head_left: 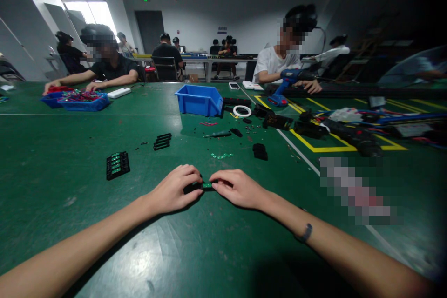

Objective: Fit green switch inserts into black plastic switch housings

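Between my two hands, low over the green table, is a small black holder with a green circuit board (207, 186) in it. My left hand (178, 187) is closed, pinching its left end with thumb and fingers. On its right end the fingertips of my right hand (239, 189) are closed too. The fingers hide both ends of the piece. Off to the left lies a row of black holders with green boards (118, 165). Nearer the middle are several bare black holders (162, 141). Loose green boards (222, 155) lie just beyond my hands.
A blue bin (199, 100), a screwdriver (218, 134), a white tape ring (242, 111) and black parts (260, 152) lie farther back. A blue cordless drill (282, 87) stands right of them. Two co-workers sit across the table, one at blue trays (85, 103) of wires.
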The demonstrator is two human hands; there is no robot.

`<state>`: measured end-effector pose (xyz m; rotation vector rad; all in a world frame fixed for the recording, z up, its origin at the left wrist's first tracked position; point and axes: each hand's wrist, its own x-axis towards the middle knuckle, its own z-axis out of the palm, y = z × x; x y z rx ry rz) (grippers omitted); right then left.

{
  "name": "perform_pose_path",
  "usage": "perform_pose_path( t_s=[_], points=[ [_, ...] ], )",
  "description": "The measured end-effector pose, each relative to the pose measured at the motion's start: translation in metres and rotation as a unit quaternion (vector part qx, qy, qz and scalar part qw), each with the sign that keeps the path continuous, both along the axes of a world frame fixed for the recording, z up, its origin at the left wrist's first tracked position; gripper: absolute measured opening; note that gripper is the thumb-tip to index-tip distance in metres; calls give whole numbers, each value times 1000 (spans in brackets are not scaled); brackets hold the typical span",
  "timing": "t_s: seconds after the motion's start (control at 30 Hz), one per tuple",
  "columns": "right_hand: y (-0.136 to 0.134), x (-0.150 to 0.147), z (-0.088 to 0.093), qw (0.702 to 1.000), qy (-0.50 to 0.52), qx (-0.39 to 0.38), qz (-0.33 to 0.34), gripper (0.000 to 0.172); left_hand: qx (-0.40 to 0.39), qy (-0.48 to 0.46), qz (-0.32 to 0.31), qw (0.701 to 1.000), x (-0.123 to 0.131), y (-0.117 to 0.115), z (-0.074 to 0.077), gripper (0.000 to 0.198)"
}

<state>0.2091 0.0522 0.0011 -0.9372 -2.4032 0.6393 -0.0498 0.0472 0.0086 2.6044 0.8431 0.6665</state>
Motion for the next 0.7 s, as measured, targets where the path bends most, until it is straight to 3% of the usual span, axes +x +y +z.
perform_pose_path(
  t_s=[0.7],
  points=[
    [1, -1, -4, 1000, -3, 16, 15, 18, -5, 4, 2, 1000, 0, 1, -2, 17]
  ],
)
